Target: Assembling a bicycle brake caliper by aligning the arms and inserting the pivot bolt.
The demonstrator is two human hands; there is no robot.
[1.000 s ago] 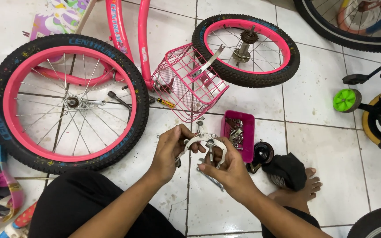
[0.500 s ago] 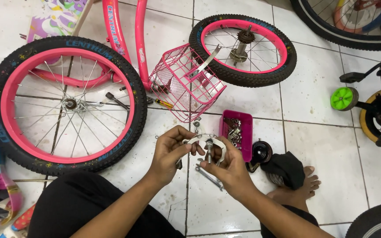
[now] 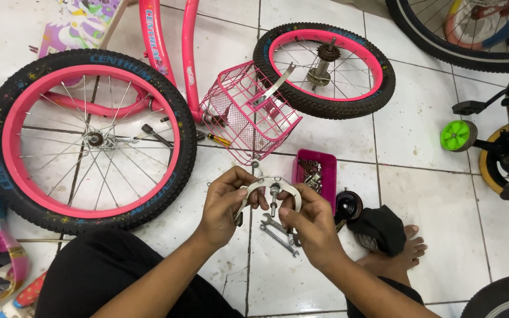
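Silver brake caliper | both hands' fingers still pinching it | unmoved

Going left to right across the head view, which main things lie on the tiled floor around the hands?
Large pink-rimmed wheel → left hand → curved metal brake caliper → right hand → black bell → green training wheel.

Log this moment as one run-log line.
left hand: grips brake caliper | right hand: grips caliper's other arm | wrenches: on floor below | pink parts tray: beside
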